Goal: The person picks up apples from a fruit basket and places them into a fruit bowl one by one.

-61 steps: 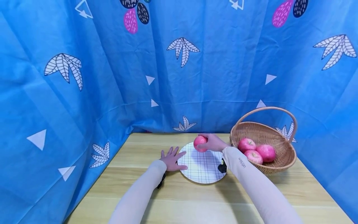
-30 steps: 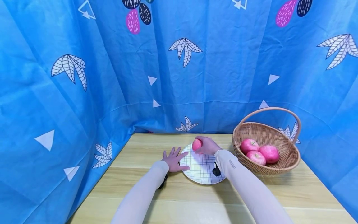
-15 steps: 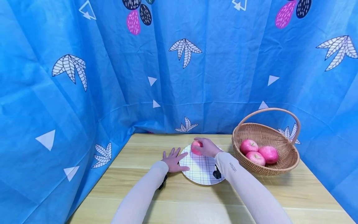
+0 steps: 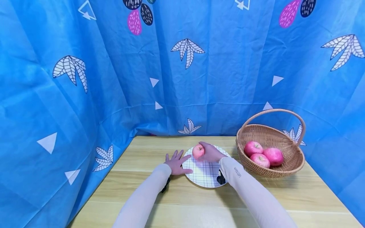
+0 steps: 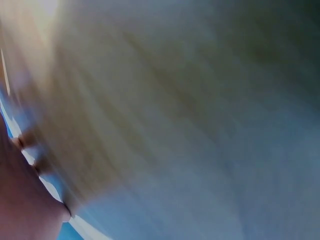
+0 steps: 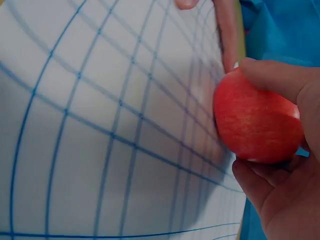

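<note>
A red apple [image 4: 198, 152] is at the back left of a round white plate [image 4: 205, 177] patterned with blue grid lines. My right hand [image 4: 211, 153] holds it from the right; in the right wrist view thumb and fingers curl round the apple [image 6: 257, 117], which is close over the plate [image 6: 90, 150]. Spread flat at the plate's left edge, my left hand [image 4: 176, 164] has its thumb and a finger reaching over the rim. The left wrist view shows mostly blurred tabletop, with part of the left hand [image 5: 25, 200] at the lower left.
To the right of the plate stands a wicker basket [image 4: 289, 155] with an arched handle. Three apples [image 4: 273, 156] lie in it. The wooden table [image 4: 182, 209] is backed by a blue patterned curtain [image 4: 182, 85].
Since two seconds ago the right hand has moved the apple left and slightly down over the plate. The apple has turned, now showing a paler side. The left hand stays in place.
</note>
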{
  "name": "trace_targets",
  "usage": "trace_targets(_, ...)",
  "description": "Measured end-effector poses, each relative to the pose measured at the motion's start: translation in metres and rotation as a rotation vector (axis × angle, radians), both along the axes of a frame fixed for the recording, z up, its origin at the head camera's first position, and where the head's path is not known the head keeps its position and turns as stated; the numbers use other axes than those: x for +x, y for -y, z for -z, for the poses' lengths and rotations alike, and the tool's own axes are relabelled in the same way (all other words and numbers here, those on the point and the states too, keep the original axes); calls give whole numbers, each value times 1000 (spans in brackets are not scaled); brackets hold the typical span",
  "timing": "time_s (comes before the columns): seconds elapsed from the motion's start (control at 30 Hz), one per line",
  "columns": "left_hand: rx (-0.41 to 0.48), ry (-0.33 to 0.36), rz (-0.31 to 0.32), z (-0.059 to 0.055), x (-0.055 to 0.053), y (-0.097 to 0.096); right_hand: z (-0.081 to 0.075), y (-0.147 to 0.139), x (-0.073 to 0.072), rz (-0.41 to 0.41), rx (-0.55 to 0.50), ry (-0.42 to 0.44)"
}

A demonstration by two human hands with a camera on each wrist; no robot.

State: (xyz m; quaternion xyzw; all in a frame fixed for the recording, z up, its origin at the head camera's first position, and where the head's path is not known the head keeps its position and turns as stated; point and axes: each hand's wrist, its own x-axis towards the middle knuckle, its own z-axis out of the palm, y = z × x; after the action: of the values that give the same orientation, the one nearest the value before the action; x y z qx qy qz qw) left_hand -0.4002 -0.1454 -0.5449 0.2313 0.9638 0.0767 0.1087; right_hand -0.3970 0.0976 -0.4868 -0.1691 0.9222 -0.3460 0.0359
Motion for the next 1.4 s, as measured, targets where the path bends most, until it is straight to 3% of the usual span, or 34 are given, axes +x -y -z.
trace_targets(0.6,-11,-1,-4,-1,2,0,-2,-4,11,-4,-15,20)
trace_targets(0.8,-15,5,-2,4,1,2,-6,-9,19,-5,1,14)
trace_targets(0.97,-3,10,-4,5,2,2,-14,-19,28,4,2,-4)
trace_targets(1.13,-3,4,-4,-1,5,0,-22,-32,39,-15,44,-58)
trace_targets(1.4,-2,-13,15,3,-2,2,-45,-47,62,-61,83,-143)
